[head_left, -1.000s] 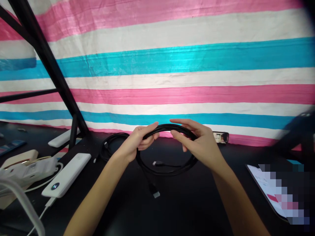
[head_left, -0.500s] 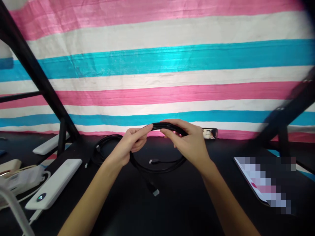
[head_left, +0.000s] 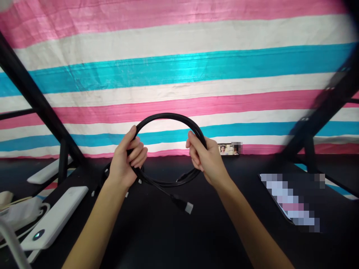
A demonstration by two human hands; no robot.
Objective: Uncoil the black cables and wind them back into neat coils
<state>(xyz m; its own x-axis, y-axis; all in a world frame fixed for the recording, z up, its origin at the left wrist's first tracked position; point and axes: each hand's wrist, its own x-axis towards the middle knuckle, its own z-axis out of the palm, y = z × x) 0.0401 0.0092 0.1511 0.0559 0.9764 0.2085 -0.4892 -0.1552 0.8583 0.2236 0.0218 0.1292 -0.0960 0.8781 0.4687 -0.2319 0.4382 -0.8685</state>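
A black cable (head_left: 168,116), wound into a round coil, is held up above the dark table between my two hands. My left hand (head_left: 127,157) wraps its fingers round the coil's left side. On the right side, my right hand (head_left: 206,157) grips the loops between thumb and curled fingers. One end of the cable hangs below the coil, with a black plug (head_left: 182,204) that has a pale metal tip. Another cable end shows dimly at the coil's lower right.
Another black cable (head_left: 105,173) lies behind my left hand. A white power bank (head_left: 60,215) and white chargers (head_left: 24,213) are at left. A phone (head_left: 228,149) leans at the back; a tablet-like device (head_left: 276,198) lies right. Black frame bars (head_left: 47,116) flank a striped sheet (head_left: 174,74).
My hands have moved apart, from the coil's top to its two sides. The coil now stands higher and more upright, and its hanging plug has shifted right and up.
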